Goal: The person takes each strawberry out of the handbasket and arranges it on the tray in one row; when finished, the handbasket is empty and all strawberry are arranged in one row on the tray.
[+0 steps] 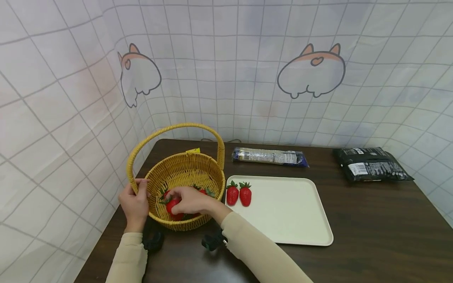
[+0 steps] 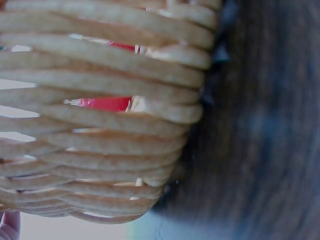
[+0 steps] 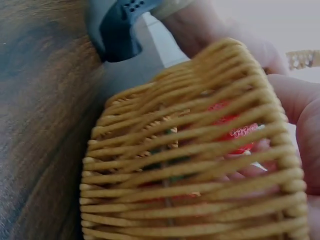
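A yellow wicker basket (image 1: 184, 225) with a tall arched handle stands at the table's left. My left hand (image 1: 134, 204) grips its left side, where the handle meets the rim. Reaching over the near rim, my right hand (image 1: 194, 201) holds a red strawberry (image 1: 172, 206) between thumb and fingers inside the basket. More strawberries lie around it, partly covered by the hand. Two strawberries (image 1: 245, 195) rest side by side on the left end of a cream tray (image 1: 286, 214). Woven basket wall (image 2: 100, 85) fills much of the left wrist view, with red showing through the gaps.
Behind the tray lies a long clear-and-blue package (image 1: 269, 156). A black plastic bag (image 1: 371, 165) with a white label is at the back right of the dark wooden table (image 1: 382, 228). A grid-patterned curtain (image 1: 244, 70) hangs behind and along the sides.
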